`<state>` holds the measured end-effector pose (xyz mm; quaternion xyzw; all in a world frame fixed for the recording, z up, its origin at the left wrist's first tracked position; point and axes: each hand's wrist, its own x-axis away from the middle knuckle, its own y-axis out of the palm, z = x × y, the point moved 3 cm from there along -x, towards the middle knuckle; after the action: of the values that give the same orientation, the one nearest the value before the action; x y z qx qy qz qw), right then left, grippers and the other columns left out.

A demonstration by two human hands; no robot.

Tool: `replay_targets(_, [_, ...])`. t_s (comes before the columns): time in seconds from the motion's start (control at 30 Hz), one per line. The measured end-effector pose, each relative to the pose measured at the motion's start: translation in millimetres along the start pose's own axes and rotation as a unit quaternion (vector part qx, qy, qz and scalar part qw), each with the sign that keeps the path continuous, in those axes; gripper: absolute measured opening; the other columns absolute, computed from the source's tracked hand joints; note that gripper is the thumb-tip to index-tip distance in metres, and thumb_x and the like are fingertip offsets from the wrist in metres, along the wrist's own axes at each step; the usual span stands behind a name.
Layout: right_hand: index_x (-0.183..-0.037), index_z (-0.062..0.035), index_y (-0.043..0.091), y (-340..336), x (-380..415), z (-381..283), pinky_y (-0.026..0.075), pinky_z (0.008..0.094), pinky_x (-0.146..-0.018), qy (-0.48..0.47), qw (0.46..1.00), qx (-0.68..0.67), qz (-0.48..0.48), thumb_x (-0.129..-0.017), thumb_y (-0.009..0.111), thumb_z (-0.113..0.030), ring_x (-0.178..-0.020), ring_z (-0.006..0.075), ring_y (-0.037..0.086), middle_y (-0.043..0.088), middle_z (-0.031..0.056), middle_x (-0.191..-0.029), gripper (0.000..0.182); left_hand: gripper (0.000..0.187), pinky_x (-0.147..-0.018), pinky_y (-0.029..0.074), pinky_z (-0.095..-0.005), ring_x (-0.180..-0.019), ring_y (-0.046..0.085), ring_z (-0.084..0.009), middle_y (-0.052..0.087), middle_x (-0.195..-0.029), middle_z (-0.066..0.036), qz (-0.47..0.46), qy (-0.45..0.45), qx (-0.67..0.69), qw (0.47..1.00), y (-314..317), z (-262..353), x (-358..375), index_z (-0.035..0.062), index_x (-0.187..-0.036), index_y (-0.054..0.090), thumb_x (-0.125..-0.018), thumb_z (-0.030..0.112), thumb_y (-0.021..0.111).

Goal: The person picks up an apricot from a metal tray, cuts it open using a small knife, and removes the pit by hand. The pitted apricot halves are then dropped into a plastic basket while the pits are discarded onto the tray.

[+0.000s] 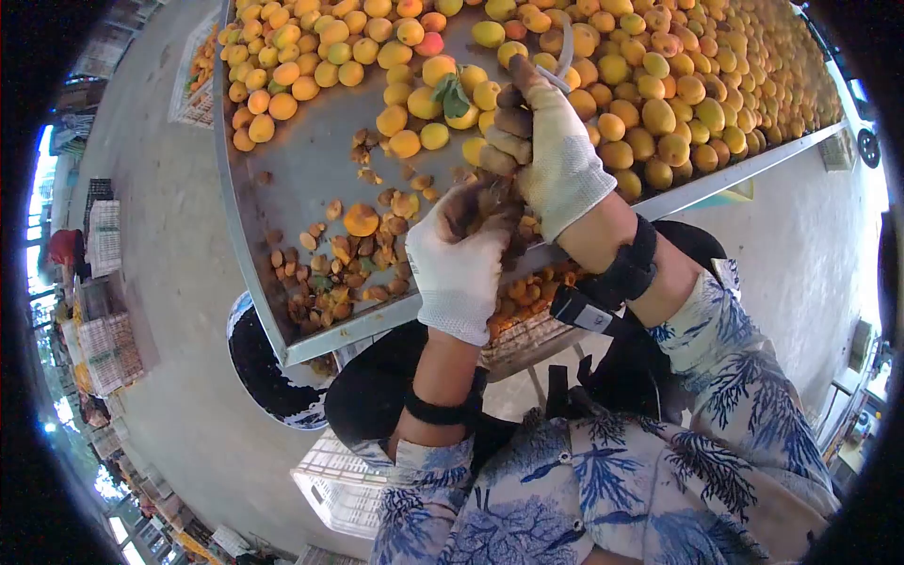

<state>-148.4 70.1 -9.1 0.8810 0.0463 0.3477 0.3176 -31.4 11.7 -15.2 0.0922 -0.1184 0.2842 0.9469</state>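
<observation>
My right hand [551, 151], in a white glove with stained dark fingers, is closed over the metal table's near edge. A thin, curved, pale tool [567, 55] sticks out past its thumb. My left hand [460, 250], gloved the same way, is closed just below and touching the right fingers. Whatever lies between the two hands is hidden by the fingers. Left of my left hand lie apricot pits [339, 282] and scraps of flesh, with an orange apricot [361, 219] among them. Whole apricots [419, 102] sit just beyond my hands, with a green leaf [452, 96] on them.
A large heap of apricots [687, 94] covers the table's right side; more [282, 71] lie at far left. The table has a raised metal rim [247, 254]. Below are a crate of orange pieces [527, 325], a black-and-white tub [268, 372] and a white crate [339, 485].
</observation>
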Motion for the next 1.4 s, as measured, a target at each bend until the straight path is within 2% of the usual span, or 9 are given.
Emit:
replay_targets(0.37, [-0.085,-0.0118,0.054,-4,5,-52,0.024,0.0252,-0.040,-0.158,0.977,0.129,-0.067,-0.092,0.060,-0.028,-0.041,0.0072,0.028,0.035,-0.0055,-0.056,0.019,0.021,-0.050,0.041,-0.0207,-0.058,0.051,-0.0047,0.060,-0.070,0.000,0.047,-0.087,0.046,0.994,-12,-16,-4,-0.0032,-0.088,0.068,-0.091,0.017,0.064])
replay_targets(0.5, [-0.092,-0.0047,0.069,3,14,-55,0.051,0.0333,-0.059,-0.224,0.835,0.497,-0.071,-0.080,0.072,-0.030,-0.065,0.0183,0.064,0.066,0.0064,-0.072,0.028,0.018,-0.067,0.049,-0.0241,-0.073,0.060,-0.0094,0.066,-0.082,-0.004,-0.099,-0.057,-0.035,0.993,-4,-2,5,-0.0044,-0.102,0.065,-0.089,0.007,0.059])
replay_targets(0.6, [-0.097,-0.0123,0.070,4,-1,-40,0.052,0.0450,-0.077,-0.294,0.546,0.775,-0.122,-0.079,0.066,-0.032,-0.086,0.0360,0.065,0.068,0.0188,-0.090,0.027,0.026,-0.081,0.049,-0.0258,-0.087,0.062,-0.0120,0.068,-0.094,-0.007,-0.204,-0.048,-0.036,0.977,-2,-6,14,-0.0040,-0.112,0.062,-0.086,0.000,0.057])
replay_targets(0.83, [-0.111,-0.0115,0.065,1,-9,-2,0.050,0.0445,-0.084,-0.257,0.415,0.857,-0.168,-0.077,0.067,-0.030,-0.095,0.0355,0.063,0.066,0.0184,-0.100,0.039,0.030,-0.084,0.048,-0.0252,-0.094,0.061,-0.0122,0.067,-0.105,-0.007,-0.258,-0.042,-0.022,0.965,-11,5,21,-0.0060,-0.117,0.059,-0.088,0.002,0.057])
replay_targets(0.97, [-0.113,-0.0079,0.063,-18,-19,-9,0.050,0.0460,-0.079,-0.296,0.411,0.849,-0.148,-0.077,0.069,-0.031,-0.093,0.0369,0.063,0.064,0.0194,-0.100,0.043,0.031,-0.079,0.049,-0.0247,-0.091,0.061,-0.0111,0.066,-0.102,-0.007,-0.128,-0.060,0.006,0.990,-23,0,14,-0.0040,-0.117,0.060,-0.086,-0.003,0.058])
replay_targets(1.03, [-0.106,-0.0028,0.063,-6,-3,-15,0.049,0.0375,-0.058,-0.280,0.507,0.798,-0.169,-0.081,0.069,-0.026,-0.067,0.0280,0.064,0.065,0.0149,-0.085,0.035,0.033,-0.077,0.050,-0.0242,-0.089,0.061,-0.0109,0.065,-0.099,-0.008,-0.080,-0.030,0.042,0.995,-29,0,12,-0.0032,-0.118,0.059,-0.085,-0.004,0.058])
replay_targets(1.1, [-0.101,0.0014,0.063,8,31,-23,0.052,0.0326,-0.059,-0.008,0.838,0.528,-0.137,-0.082,0.069,-0.023,-0.065,0.0197,0.064,0.066,0.0104,-0.077,0.032,0.042,-0.080,0.051,-0.0267,-0.093,0.061,-0.0147,0.062,-0.107,-0.010,-0.001,-0.041,0.162,0.986,-35,4,11,-0.0034,-0.123,0.055,-0.082,-0.008,0.059])
replay_targets(1.13, [-0.103,0.0029,0.062,5,35,-27,0.047,0.0221,-0.052,0.042,0.856,0.487,-0.170,-0.084,0.068,-0.017,-0.059,0.0068,0.058,0.063,0.0037,-0.077,0.029,0.051,-0.085,0.052,-0.0287,-0.097,0.060,-0.0163,0.060,-0.113,-0.011,0.017,-0.030,0.202,0.979,-36,1,10,-0.0040,-0.128,0.051,-0.078,-0.010,0.062])
replay_targets(1.4, [-0.108,-0.0007,0.062,-2,56,-13,0.038,0.0191,-0.044,0.061,0.872,0.435,-0.215,-0.083,0.070,-0.016,-0.053,0.0028,0.051,0.061,-0.0013,-0.073,0.031,0.055,-0.089,0.052,-0.0319,-0.102,0.062,-0.0201,0.061,-0.117,-0.014,0.022,0.127,0.004,0.992,-34,19,15,-0.0062,-0.128,0.053,-0.075,-0.009,0.067])
